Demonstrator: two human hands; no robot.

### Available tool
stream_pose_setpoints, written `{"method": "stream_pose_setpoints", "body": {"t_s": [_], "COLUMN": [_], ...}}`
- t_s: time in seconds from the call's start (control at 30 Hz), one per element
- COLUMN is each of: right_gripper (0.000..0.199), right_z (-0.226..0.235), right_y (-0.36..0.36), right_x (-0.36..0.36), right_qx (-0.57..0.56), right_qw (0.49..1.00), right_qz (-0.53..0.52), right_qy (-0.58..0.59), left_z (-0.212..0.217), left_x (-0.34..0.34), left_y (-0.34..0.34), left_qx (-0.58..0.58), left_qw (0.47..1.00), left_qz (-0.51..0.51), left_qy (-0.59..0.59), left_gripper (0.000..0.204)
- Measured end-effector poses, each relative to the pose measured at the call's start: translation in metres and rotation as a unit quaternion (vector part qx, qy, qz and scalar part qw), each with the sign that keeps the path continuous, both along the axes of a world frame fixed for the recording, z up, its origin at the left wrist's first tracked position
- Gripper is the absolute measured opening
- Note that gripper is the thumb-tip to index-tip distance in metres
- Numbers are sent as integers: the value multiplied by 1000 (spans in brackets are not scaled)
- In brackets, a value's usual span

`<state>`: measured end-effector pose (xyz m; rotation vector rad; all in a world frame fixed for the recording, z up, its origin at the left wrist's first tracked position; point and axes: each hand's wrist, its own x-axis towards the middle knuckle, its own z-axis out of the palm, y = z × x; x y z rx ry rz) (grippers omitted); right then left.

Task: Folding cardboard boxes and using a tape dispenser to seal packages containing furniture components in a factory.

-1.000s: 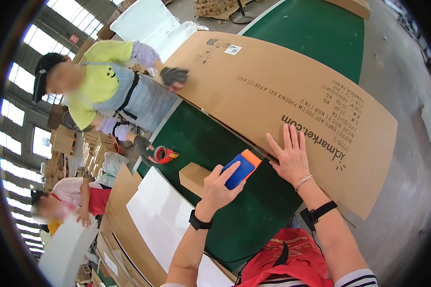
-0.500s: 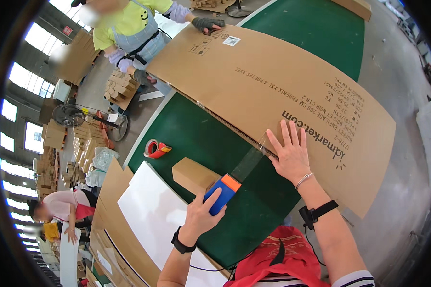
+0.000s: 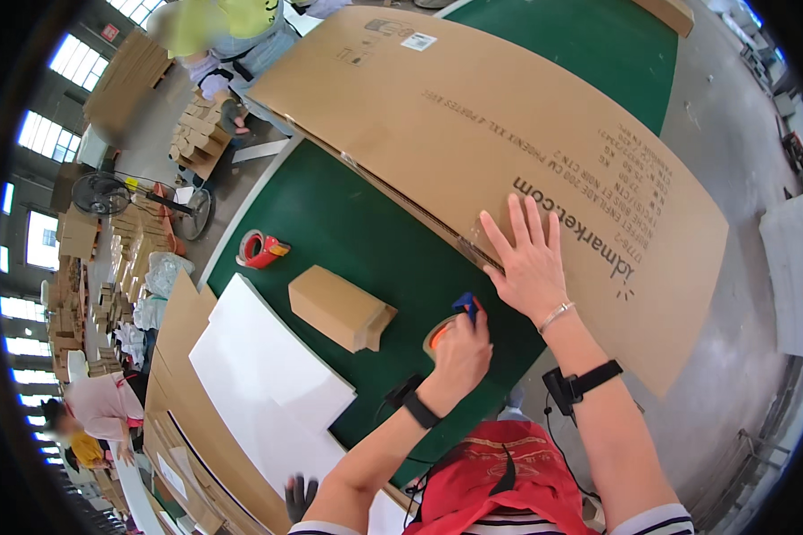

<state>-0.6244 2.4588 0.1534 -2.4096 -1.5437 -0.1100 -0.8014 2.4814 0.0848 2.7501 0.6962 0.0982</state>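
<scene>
A large flat brown carton (image 3: 473,116) lies across the green table (image 3: 268,214). My right hand (image 3: 533,276) rests flat on the carton near its long edge, fingers spread. Just off that edge, my left hand (image 3: 462,357) is closed round a tape dispenser (image 3: 467,305) with a blue body. Its orange-cored roll shows beside my fingers, while the handle is mostly hidden by my hand. To the left of it lies a small brown cardboard box (image 3: 335,308). Farther left rests another tape dispenser (image 3: 263,250), a red one with its roll.
White panels (image 3: 268,357) and brown cardboard sheets (image 3: 169,357) lie on the left. A co-worker (image 3: 241,40) stands at the carton's far left end. A dark-gloved hand (image 3: 300,497) shows beside my left forearm. A floor fan (image 3: 194,214) stands beyond the table.
My left hand has swung right and turned the dispenser over, close to the carton's edge. The tape strip stretched between dispenser and carton is no longer visible. The co-worker's hand has left the carton's top.
</scene>
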Motion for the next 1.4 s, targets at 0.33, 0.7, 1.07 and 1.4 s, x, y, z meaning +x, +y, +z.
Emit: {"method": "stream_pose_setpoints", "body": {"t_s": [0.33, 0.7, 1.07, 1.4], "right_gripper": [77, 71, 86, 51], "right_z": [-3, -5, -91, -168], "right_y": [-5, -221, -459, -374], "right_x": [0, 5, 39, 84], "right_qx": [-12, 33, 78, -30], "right_qw": [1000, 995, 960, 992], "right_qz": [24, 97, -208, 82], "right_qy": [-8, -6, 173, 95], "left_z": [-30, -4, 7, 14], "left_x": [-68, 47, 95, 108], "left_y": [-85, -186, -211, -205], "left_qx": [149, -783, -761, -807], "left_qw": [987, 413, 455, 350], "left_qz": [10, 343, 387, 382], "left_qy": [66, -313, -254, -284], "left_gripper": [54, 52, 77, 72]}}
